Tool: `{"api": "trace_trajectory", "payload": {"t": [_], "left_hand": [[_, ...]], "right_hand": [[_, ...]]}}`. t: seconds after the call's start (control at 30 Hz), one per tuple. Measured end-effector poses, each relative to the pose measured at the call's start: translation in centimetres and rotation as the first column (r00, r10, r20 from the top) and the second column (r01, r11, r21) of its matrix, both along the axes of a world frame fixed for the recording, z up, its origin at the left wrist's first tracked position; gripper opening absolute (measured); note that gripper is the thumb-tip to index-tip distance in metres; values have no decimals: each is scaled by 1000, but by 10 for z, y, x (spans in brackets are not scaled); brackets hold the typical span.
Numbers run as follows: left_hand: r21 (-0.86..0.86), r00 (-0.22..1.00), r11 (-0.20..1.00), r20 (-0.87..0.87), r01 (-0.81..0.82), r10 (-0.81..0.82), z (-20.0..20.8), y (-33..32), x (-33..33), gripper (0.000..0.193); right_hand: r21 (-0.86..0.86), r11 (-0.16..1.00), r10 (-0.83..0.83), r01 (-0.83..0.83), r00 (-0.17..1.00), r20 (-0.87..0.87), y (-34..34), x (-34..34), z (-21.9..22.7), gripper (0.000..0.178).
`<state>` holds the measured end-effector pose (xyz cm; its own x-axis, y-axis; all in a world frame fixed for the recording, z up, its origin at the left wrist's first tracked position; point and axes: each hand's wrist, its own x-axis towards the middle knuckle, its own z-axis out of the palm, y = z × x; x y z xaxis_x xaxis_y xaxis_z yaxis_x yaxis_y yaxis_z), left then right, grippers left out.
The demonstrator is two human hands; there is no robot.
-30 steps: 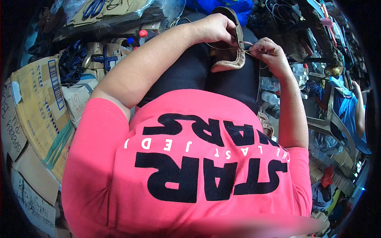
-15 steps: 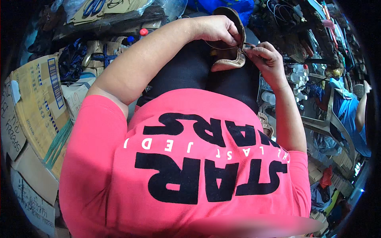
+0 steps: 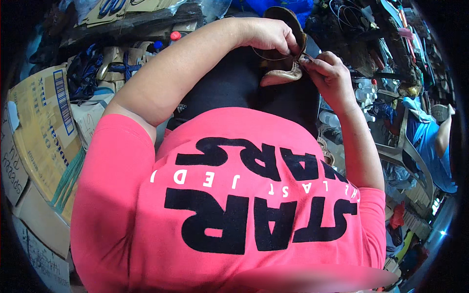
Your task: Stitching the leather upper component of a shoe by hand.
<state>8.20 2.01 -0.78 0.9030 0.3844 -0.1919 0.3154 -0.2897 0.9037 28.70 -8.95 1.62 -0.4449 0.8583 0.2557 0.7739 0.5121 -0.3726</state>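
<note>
Over my thighs I hold a brown leather shoe, tan and glossy along its near edge, with a dark curved part rising at the far side. My left hand is closed on it, fingertips tucked over its inner edge. My right hand pinches a thin brown lace-like strip at the shoe's right edge; its fingertips nearly touch the leather. A thin cord loops below my left hand. My left fingers partly hide the shoe's inside.
Cardboard boxes stand at the left. Bottles with red and blue caps are beyond my left arm. Clear plastic bottles and a grey plastic chair are at the right. Another person in blue sits at the far right.
My right hand has come closer to the shoe's edge, and the gap spanned by the brown strip has shortened. My left hand has shifted slightly right, still on the shoe.
</note>
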Motion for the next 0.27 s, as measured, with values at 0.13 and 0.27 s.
{"api": "trace_trajectory", "payload": {"t": [0.13, 0.27], "left_hand": [[21, 1000, 1000, -19, 18, -17, 2, 1, 1, 32], [-2, 1000, 1000, 5, 8, -8, -5, 2, 0, 33]], "right_hand": [[-87, 996, -4, -2, 998, -66, 1, 2, -1, 24], [-141, 990, -45, 28, 992, -119, 2, 5, -8, 25]]}}
